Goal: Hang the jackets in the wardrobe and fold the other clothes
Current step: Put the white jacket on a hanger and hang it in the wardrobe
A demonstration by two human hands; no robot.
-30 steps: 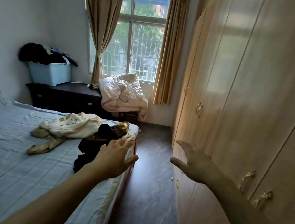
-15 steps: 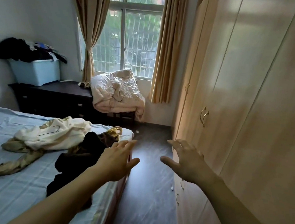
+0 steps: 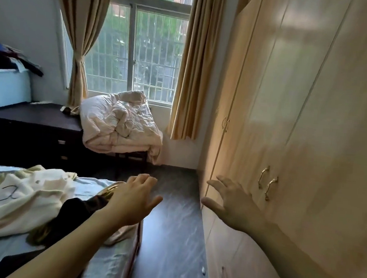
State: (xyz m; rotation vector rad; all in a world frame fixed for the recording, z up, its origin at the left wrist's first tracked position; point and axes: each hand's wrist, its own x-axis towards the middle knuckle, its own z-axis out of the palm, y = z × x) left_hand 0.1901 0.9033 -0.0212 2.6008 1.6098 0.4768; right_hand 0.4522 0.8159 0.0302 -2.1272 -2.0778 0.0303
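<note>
Both held out with fingers spread and holding nothing, left hand over the bed edge beside cream jacket and dark garment, right hand near the closed wardrobe; clothes heaped in blue bin.

Wardrobe: pale wood-look panels, smooth, slight sheen where window light lands. Door handles: brass-toned metal, ornate, shiny. Floor: dark wood-grain boards, glossy, reflecting daylight. Cream jacket: soft matt cloth, satiny olive-gold trim. Black garment: matt cloth. Bed sheet: light blue woven cloth, faintly wrinkled. Quilt: crumpled off-white cloth, matt. Curtains: tan cloth, slight lustre. Storage box: pale blue plastic, smooth. Dresser: dark wood, low sheen. Window bars: pale, likely painted metal.
</note>
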